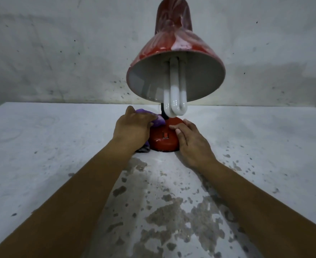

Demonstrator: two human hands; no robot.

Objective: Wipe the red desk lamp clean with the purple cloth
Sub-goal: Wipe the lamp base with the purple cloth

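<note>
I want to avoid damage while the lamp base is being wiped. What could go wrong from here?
1. The bare bulb hangs just above both hands; a lifted left hand might strike it.
2. The heavy shade leans forward, so pushing the base with the cloth could tip the lamp.
3. The right hand lies near the switch.

Purple cloth mostly hidden under left hand.

Both hands reach forward, palms down.

Your red desk lamp stands upright, shade smeared whitish; the bunched purple cloth lies against the left of its base.
</note>
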